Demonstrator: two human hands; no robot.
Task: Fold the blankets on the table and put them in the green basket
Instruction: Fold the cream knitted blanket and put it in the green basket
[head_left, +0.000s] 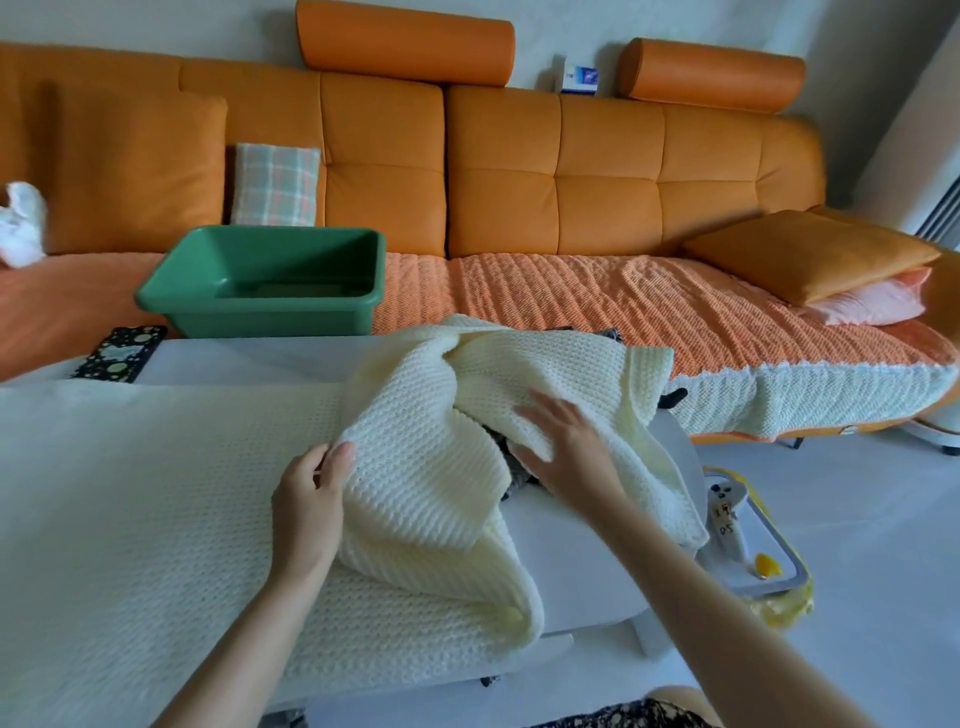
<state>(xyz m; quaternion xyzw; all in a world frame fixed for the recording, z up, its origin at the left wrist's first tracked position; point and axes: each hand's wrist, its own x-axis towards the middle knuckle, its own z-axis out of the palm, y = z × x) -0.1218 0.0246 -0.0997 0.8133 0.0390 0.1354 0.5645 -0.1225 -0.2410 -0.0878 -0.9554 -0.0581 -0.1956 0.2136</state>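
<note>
The left hand (310, 499) grips a bunched fold of the cream knit blanket (415, 467), though its fingertips are hard to make out against the knit. The right hand (566, 441) lies flat on top, fingers spread. A bit of dark patterned fabric (511, 470) peeks out underneath, mostly covered. The blanket's heaped on the white counter (571, 540), and the green basket (265, 283) sits beyond on the orange sofa (571, 208).

Cream waffle-knit blanket (415, 467), glossy plastic basket (260, 306)
</note>
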